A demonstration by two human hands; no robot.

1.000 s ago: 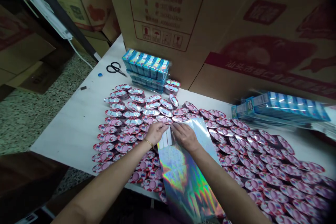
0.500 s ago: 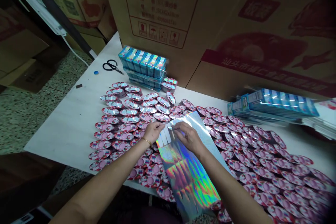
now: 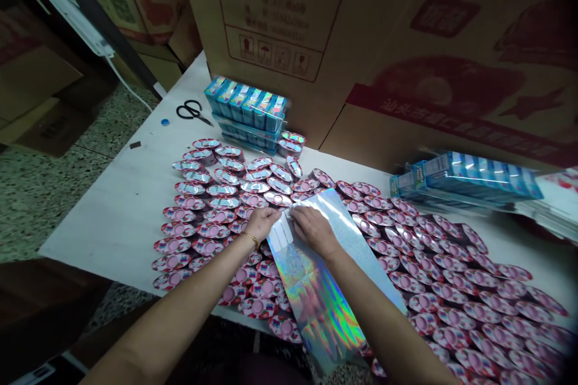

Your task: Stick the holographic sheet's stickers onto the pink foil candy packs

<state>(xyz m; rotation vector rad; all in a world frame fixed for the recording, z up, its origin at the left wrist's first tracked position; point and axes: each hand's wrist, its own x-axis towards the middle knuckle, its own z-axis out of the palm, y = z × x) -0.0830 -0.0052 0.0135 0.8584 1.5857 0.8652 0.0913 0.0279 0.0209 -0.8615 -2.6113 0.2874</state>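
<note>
the white strips (image 3: pixel 282 234) sit at the far left corner of the shiny sheet (image 3: pixel 332 271), in the gap between the hands – just right of the left hand (image 3: pixel 264 222) and just left of the right hand (image 3: pixel 315 230). their long axis runs about the way the sheet's does: from the fingertips back toward the body, the near end swung to the right. the left hand looks pinched on the sheet's corner, thumb and finger together. the right hand lies over the sheet, fingers bent, tips at the far end of the strips; it seems the nearer one – whether it grips anything i cannot tell, as its thumb is hidden. the sheet rests over rows of oval packs (image 3: pixel 221 203), well apart from the scissors (image 3: pixel 193 111).
</note>
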